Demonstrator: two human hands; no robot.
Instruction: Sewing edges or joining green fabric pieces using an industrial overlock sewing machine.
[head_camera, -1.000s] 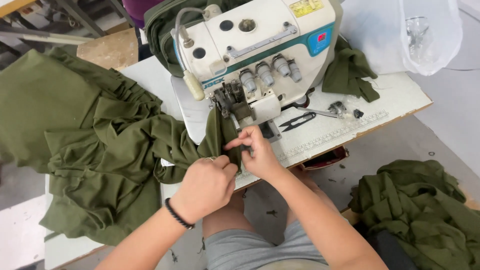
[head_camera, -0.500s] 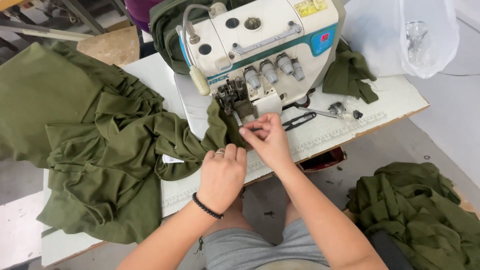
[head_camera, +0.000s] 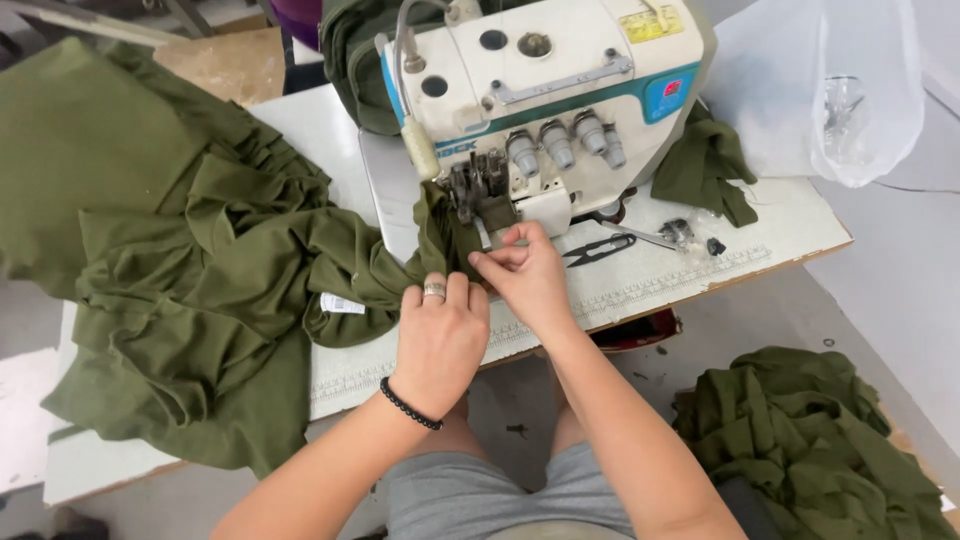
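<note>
A white overlock sewing machine (head_camera: 560, 90) stands at the back of the white table (head_camera: 700, 265). Olive green fabric (head_camera: 210, 270) lies heaped on the table's left side and runs in to the machine's presser foot. My left hand (head_camera: 440, 335), with a ring and a black bead bracelet, presses down on the fabric just in front of the machine. My right hand (head_camera: 525, 270) pinches the fabric edge at the presser foot, fingertips touching the cloth.
Black thread snips (head_camera: 600, 248) lie on the table right of my right hand, with small metal parts (head_camera: 680, 232) beyond. A green cloth piece (head_camera: 705, 170) leans by the machine. A clear plastic bag (head_camera: 830, 90) hangs at right. More green fabric (head_camera: 810, 440) is piled on the floor.
Both hands have shifted up toward the presser foot. The left hand, earlier clenched on bunched fabric, now lies flatter on it. The right hand's fingers have closed on the fabric edge.
</note>
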